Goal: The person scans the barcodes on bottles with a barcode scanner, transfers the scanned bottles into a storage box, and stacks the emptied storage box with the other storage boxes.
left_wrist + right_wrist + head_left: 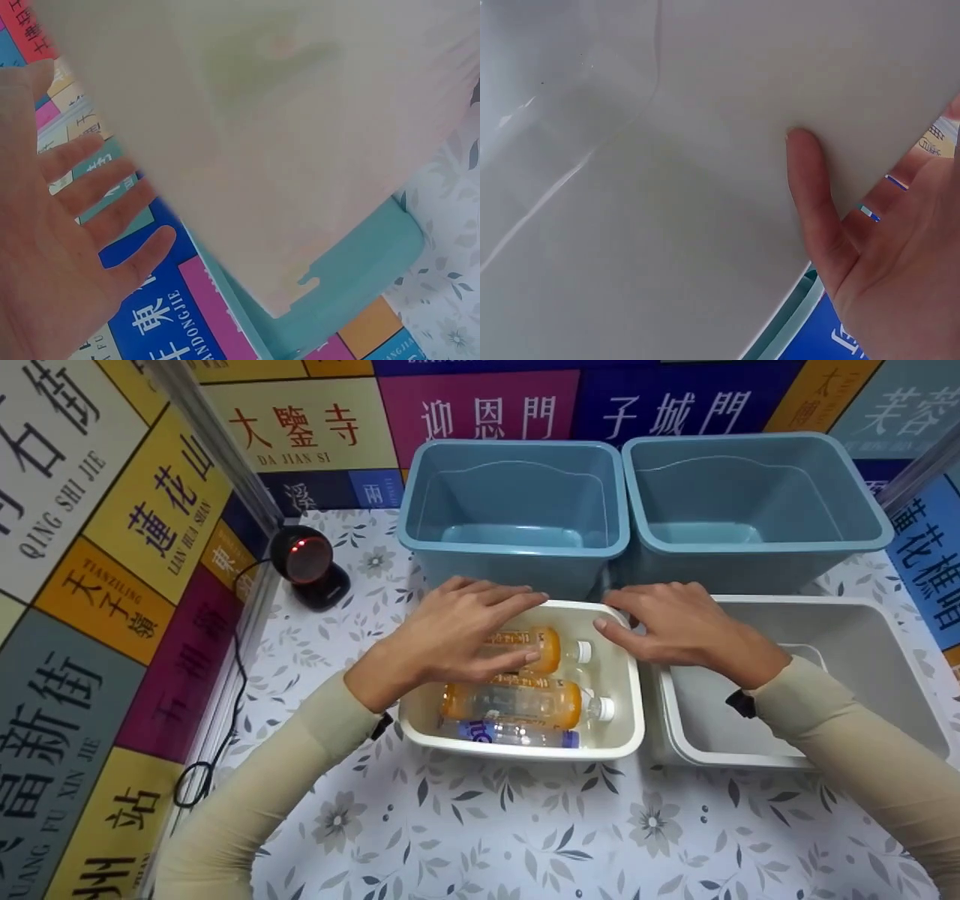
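Note:
A cream basin (521, 751) stands at the middle of the table with several bottles lying in it. Two show orange labels and white caps, the orange-labelled bottle (517, 703) being nearer me; a clear bottle (517, 733) with a purple label and cap lies along the near wall. My left hand (469, 630) is over the basin's back left part, fingers extended and spread, partly covering the far bottle. At the back right corner is my right hand (671, 622), thumb pointing across the rim. In the right wrist view its straight thumb (810, 184) overlaps a pale wall.
Two blue-grey bins, the left bin (517, 547) and the right bin (757, 547), stand side by side behind. A pale grey bin (739, 757) is right of the basin, under my right forearm. At the back left stands a black scanner (304, 566) with a cable (238, 660).

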`<state>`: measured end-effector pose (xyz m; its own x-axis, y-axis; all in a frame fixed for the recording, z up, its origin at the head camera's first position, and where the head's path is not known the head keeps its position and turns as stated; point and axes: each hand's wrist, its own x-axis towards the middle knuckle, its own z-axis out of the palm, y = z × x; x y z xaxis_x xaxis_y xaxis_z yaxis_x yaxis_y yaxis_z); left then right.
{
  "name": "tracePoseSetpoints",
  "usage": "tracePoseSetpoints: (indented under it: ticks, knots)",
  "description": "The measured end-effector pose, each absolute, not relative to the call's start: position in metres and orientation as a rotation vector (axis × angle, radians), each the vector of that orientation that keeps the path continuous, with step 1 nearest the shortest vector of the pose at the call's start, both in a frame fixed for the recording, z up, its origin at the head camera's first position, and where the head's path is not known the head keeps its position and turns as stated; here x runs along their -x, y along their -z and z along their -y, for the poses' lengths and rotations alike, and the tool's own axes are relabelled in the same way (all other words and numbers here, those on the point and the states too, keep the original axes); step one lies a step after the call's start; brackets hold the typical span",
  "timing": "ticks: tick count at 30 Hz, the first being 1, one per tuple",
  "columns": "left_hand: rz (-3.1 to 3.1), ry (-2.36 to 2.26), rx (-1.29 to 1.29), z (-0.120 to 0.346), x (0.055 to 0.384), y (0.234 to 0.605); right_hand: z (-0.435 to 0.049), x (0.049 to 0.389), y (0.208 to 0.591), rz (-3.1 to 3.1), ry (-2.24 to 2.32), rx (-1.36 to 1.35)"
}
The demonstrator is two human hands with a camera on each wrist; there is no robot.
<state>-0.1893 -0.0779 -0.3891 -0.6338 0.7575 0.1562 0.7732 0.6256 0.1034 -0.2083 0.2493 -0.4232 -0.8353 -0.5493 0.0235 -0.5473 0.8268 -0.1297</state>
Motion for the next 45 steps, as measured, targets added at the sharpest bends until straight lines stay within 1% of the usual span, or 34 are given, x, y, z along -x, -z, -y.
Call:
tracePoseSetpoints:
  ticks: [8,25,45]
  knots:
    - [2.729,0.183,1.351,0.077,0.187,0.392,-0.25,0.209,0.429,-2.972,0.202,0.87]
    - [2.821,0.09,1.341,0.077,0.188,0.402,-0.251,0.208,0.432,-2.945,0.183,0.881]
    - [2.884,0.149,1.336,0.075,0.193,0.411,-0.251,0.209,0.433,-2.966,0.19,0.92]
